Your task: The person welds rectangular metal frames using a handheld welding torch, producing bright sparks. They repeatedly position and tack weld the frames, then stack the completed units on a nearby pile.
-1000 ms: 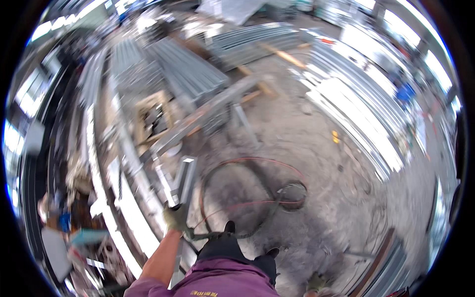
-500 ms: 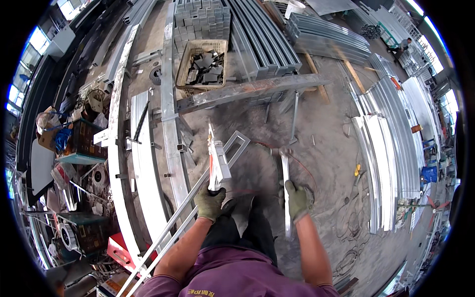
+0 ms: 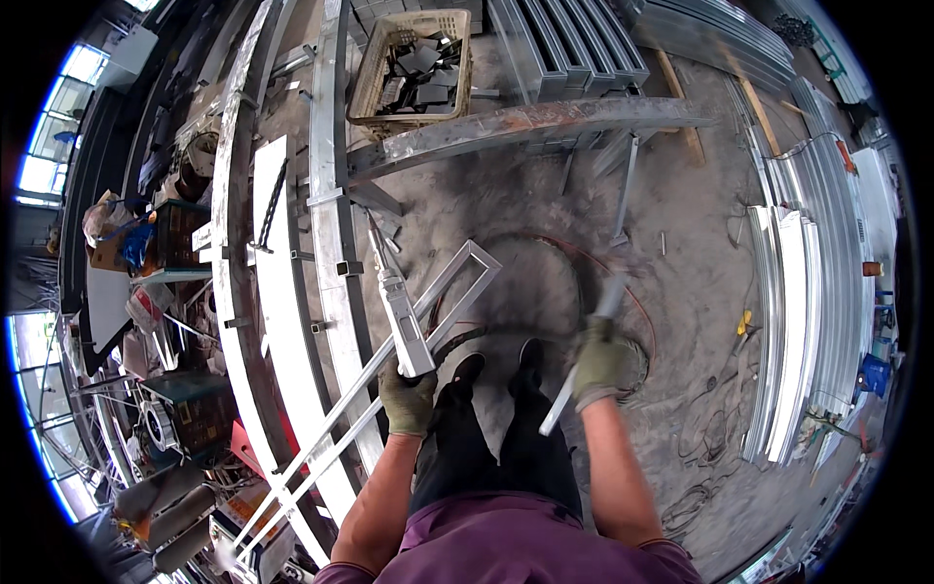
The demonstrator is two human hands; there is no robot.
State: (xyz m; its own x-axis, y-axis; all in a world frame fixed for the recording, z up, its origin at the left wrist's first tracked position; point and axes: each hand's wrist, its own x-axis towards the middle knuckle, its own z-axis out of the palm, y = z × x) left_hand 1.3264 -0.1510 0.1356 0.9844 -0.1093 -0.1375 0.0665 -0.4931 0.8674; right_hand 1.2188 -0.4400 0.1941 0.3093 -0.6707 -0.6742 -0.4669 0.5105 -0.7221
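My left hand (image 3: 407, 397), in an olive-green work glove, is closed around the lower end of a silvery metal fitting (image 3: 400, 310). This fitting has a boxy, slotted body that narrows to a thin point facing away from me. In my right hand (image 3: 600, 362), gloved alike, is a hammer with a long metal handle (image 3: 557, 402); its head is smeared by motion. Beneath my left hand runs a long, narrow frame of square metal tube (image 3: 474, 274), slanting from the lower left to a squared end ahead of my feet.
Long steel beams (image 3: 336, 243) run along my left, and a rusty beam (image 3: 525, 122) crosses ahead. Beyond stand a plastic crate (image 3: 364, 97) of dark metal pieces and stacked steel channels (image 3: 569, 49). A hose (image 3: 637, 304) loops on the floor; metal sheets (image 3: 793, 341) lie right.
My view has shifted, so the far stacks sit higher. The fitting now leans with its tip to the left. The hammer has tilted, its head swinging to the right and blurring.
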